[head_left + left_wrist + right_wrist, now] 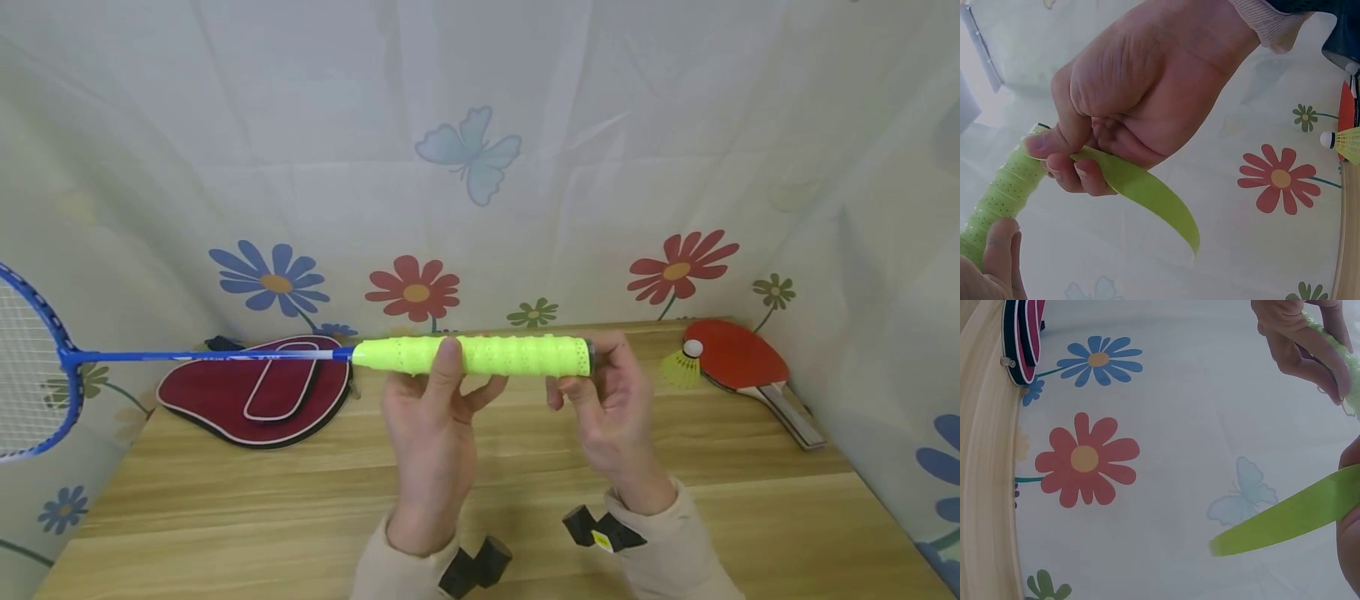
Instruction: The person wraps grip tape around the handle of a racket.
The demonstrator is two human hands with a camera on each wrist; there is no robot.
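Observation:
A blue and white badminton racket (217,356) is held level in the head view, its strung head cut off at the left edge. Bright yellow-green perforated grip tape (517,357) is wound around its handle. My left hand (431,450) grips the handle, thumb across the front and fingers behind. At the dark butt end, my right hand (615,408) pinches the tape between thumb and fingers. From that right hand (1129,94) a loose green strip (1160,197) hangs free in the left wrist view. The strip (1285,515) also shows in the right wrist view.
A dark red paddle case (217,392) lies at the back left of the wooden table (300,517). On the back right are a red table tennis paddle (738,354) and a yellow shuttlecock (682,367). A flower-printed curtain (570,208) stands behind.

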